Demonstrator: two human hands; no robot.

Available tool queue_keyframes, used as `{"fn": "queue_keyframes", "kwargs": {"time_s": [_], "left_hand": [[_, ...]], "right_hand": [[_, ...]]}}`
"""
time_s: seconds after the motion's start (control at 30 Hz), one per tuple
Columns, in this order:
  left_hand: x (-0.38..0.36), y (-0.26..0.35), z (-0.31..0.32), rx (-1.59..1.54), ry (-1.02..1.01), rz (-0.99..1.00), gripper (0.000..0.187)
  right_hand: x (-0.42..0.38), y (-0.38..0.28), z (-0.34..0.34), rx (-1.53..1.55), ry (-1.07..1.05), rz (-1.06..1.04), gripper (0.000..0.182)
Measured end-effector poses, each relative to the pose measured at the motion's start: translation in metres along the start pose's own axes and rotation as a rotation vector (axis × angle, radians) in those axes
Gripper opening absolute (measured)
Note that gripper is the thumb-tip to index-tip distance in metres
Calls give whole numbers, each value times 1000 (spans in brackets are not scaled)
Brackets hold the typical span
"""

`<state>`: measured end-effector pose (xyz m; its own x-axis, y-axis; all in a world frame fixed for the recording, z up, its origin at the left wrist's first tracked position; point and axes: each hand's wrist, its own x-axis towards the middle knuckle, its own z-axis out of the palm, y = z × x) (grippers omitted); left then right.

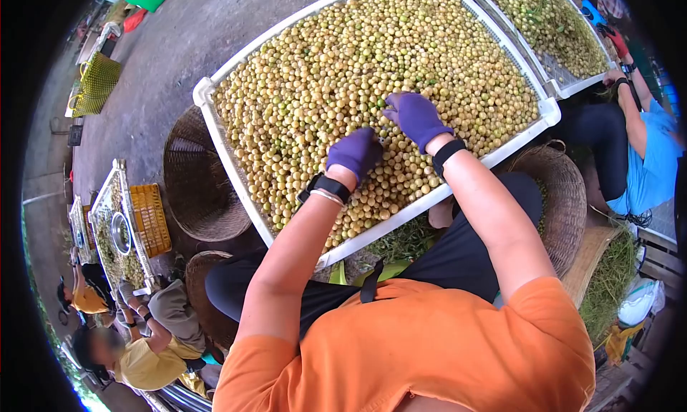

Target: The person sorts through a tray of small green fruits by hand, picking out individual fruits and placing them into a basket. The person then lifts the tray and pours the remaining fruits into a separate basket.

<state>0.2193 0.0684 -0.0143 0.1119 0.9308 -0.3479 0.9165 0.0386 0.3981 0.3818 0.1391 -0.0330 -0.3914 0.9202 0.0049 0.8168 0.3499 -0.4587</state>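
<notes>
Small round yellow-green fruits (308,75) fill a white mesh tray (236,165) in front of me. Both my hands wear purple gloves and work among the fruits near the tray's middle. My left hand (356,153) is closed, its knuckles up and fingers curled down into the fruits; what it holds, if anything, is hidden. Slightly farther up and to the right, my right hand (416,117) rests low over the fruits. Its fingertips point left and stand a little apart, beside a few greener fruits, with nothing visible between them.
A second fruit-filled tray (565,83) adjoins at right, where a person in a blue shirt (647,154) works. Woven baskets stand left (204,190) and right (558,197) of my knees. At lower left, a person in yellow (154,362) sits by another tray (118,229) and a yellow crate (152,219).
</notes>
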Motion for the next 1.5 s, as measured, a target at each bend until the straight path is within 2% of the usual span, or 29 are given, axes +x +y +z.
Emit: {"fn": "queue_keyframes", "kwargs": {"time_s": [0.1,0.13,0.17,0.23,0.27,0.4,0.53,0.63,0.73,0.83,0.87,0.97,1.0,1.1,1.2,1.3,1.33,1.37,1.4,1.43,1.5], "left_hand": [[22,-31,6,-685,119,-149,30],[26,-42,4,-1194,-17,-171,23],[20,-44,-15,-1389,-154,-81,12],[28,-40,-14,-1791,-79,-221,9],[32,-39,-17,-1825,-89,-257,9],[47,-30,-18,-1793,-60,-209,11],[52,-27,-15,-1654,-72,-164,7],[47,-26,-17,-1471,-17,-67,10],[48,-27,-16,-1422,56,-112,13],[53,-24,-10,-1206,184,-101,16],[54,-21,-9,-1102,232,-83,17],[55,-17,-9,-978,170,-134,20],[52,-16,-12,-1088,121,-173,21],[57,-24,-5,-817,153,-68,24],[63,-18,-6,-175,225,148,27],[57,-13,-22,-128,175,27,26],[58,-12,-32,-78,97,-71,27],[63,-24,-24,-131,157,-102,27],[63,-35,-19,-208,159,-116,27],[64,-41,-16,-288,145,-116,27],[59,-53,-13,-510,166,38,30]], "right_hand": [[2,-5,-3,-43,-67,4,29],[3,-7,-5,-60,-97,7,30],[4,-7,-6,-78,-127,9,31],[1,-3,-8,12,-122,31,34],[0,-2,-10,57,-120,42,36],[-1,1,-27,204,-208,248,40],[1,14,-24,221,-166,213,35],[1,13,-27,399,-79,245,33],[4,2,-36,497,-54,291,32],[8,2,-17,410,131,80,30],[11,1,-17,219,55,-11,24],[5,-5,-10,-98,-80,-91,16],[3,-4,-4,-199,-94,-67,13],[1,-6,8,-279,-67,-85,14],[2,-7,6,-173,-37,-62,15],[0,-16,-29,228,-150,178,23],[0,-6,-34,268,-73,144,31],[-10,-11,-52,518,-4,205,32],[-20,-10,-69,585,86,193,33],[-39,-21,-105,692,68,278,31],[-89,-36,-167,766,227,364,23]]}}
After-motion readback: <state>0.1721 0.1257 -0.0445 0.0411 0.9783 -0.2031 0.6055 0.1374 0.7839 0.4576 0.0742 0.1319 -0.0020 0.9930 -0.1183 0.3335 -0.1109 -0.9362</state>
